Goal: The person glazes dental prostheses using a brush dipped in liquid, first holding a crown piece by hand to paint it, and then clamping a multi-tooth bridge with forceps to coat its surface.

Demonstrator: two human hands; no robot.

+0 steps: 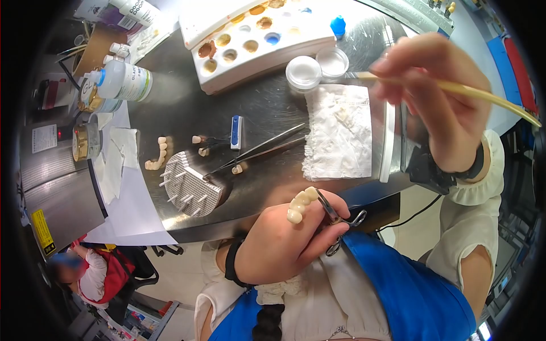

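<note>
My left hand (pixel 290 241) is closed round small metal forceps (pixel 335 219) near the table's front edge. A curved row of cream dental crowns (pixel 300 206) is clamped at their tip. Over on the right, my right hand (pixel 435 94) pinches a brush (pixel 455 88) with a pale yellow handle. The brush's tip points left, close to two small round jars of white material, the left jar (pixel 303 73) and the right jar (pixel 332 62). Below the jars lies a crumpled white cloth (pixel 339 133).
A white palette (pixel 207 82) with coloured wells stands at the back. Tweezers (pixel 261 149), a pegged holder (pixel 196 184), another crown row (pixel 162 150) and a blue-white block (pixel 236 132) lie mid-table. Bottles (pixel 128 82) stand left. Another person (pixel 91 275) sits at lower left.
</note>
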